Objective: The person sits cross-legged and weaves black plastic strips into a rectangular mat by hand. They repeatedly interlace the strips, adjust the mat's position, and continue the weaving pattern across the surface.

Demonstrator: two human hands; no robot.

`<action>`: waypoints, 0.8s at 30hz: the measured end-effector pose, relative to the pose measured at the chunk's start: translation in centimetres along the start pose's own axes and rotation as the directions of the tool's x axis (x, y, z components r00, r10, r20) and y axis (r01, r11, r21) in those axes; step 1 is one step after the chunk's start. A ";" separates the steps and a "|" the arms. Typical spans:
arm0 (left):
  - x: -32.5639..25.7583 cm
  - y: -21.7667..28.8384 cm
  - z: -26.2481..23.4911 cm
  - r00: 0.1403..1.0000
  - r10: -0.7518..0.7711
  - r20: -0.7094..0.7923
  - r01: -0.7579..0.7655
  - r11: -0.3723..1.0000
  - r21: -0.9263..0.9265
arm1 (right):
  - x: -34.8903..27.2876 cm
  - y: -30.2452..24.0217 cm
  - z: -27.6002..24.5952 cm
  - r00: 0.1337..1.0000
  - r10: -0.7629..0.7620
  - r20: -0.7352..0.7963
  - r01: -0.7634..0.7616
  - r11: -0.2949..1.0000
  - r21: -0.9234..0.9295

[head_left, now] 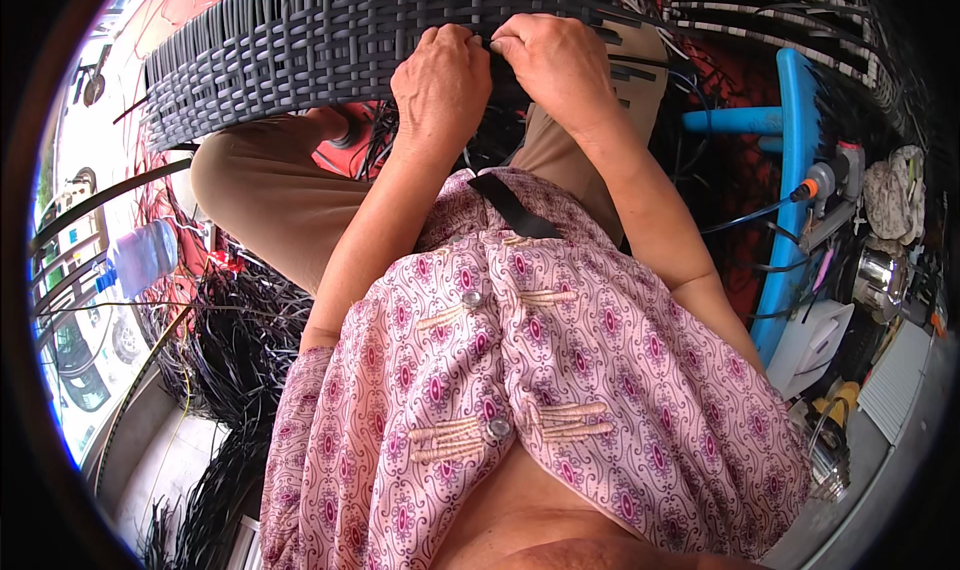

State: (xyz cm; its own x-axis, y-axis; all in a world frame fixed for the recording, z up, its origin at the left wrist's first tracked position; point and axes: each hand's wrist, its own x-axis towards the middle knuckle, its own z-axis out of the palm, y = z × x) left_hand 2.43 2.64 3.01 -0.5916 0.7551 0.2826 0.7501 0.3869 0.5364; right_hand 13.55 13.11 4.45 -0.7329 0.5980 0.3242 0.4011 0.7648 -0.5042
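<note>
The right hand (555, 65) has its thumb and finger pressed close, but I can't tell what they pinch. The left hand (443, 80) is just beside it, fingers curled over the near edge of a dark grey woven panel (300, 55). Thin dark strips (632, 62) poke out past the right hand. I think a strip is being woven in; next it needs a snug pull while the other hand holds the rows flat.

The panel is in front of the person, by the bent left knee (225, 175). It runs long from left to right, its left end a bit nearer the person. Its ribs (290, 2) point away. Loose black strips (235, 320) lie heaped at the left.
</note>
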 end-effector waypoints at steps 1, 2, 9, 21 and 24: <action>-0.1 -0.1 -0.1 1.000 0.000 0.001 0.000 1.000 -0.012 | 0.0 0.1 0.1 1.000 -0.003 -0.010 0.003 1.000 0.016; -0.2 -0.2 -0.2 1.000 0.006 0.004 -0.006 1.000 -0.026 | 0.0 0.1 0.2 1.000 -0.006 -0.021 0.007 0.999 0.033; 0.0 -1.2 -0.7 0.996 -0.066 0.054 0.076 0.972 -0.224 | 0.0 -0.5 0.4 0.999 0.036 0.010 -0.036 0.999 -0.028; 0.4 -3.4 -2.3 0.959 -0.281 0.035 0.268 0.858 -0.439 | 0.3 -2.1 -0.3 0.993 -0.088 -0.084 0.092 0.995 0.042; 0.1 -4.8 -5.8 0.923 -0.377 0.076 0.346 0.727 -0.593 | 0.7 -1.6 -0.8 0.980 -0.081 -0.184 0.107 0.985 0.138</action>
State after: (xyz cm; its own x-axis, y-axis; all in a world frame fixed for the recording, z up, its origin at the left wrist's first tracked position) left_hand -2.93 -2.23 5.02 -0.8063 0.5915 -0.0020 0.1653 0.2286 0.9594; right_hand 12.84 12.52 6.11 -0.6498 0.5678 0.5054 0.2402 0.7842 -0.5721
